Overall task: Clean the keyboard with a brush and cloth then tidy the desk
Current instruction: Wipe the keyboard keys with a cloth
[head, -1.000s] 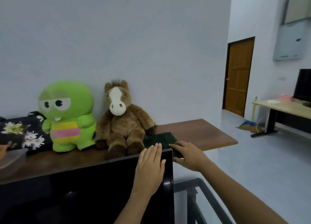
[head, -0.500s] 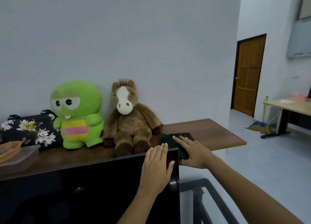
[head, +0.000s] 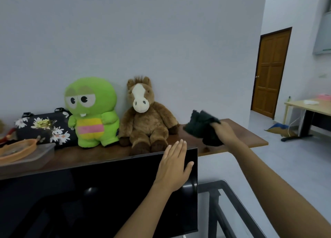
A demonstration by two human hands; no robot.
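My right hand (head: 224, 132) grips a crumpled dark green cloth (head: 202, 127) and holds it up above the brown wooden shelf (head: 250, 139), to the right of the plush horse. My left hand (head: 174, 164) lies flat with straight fingers against the top right corner of the black monitor (head: 98, 193). No keyboard or brush is in view.
On the shelf behind the monitor sit a brown plush horse (head: 146, 116), a green plush toy (head: 91, 110), a black floral bag (head: 43, 126) and a plastic container (head: 23, 155) with an orange lid. A glass-topped desk edge (head: 232, 202) shows lower right. A door (head: 272, 73) and another desk (head: 309, 107) stand far right.
My right hand has closed on the green cloth and lifted it off the shelf, where it lay flat before. My left hand stays pressed on the monitor.
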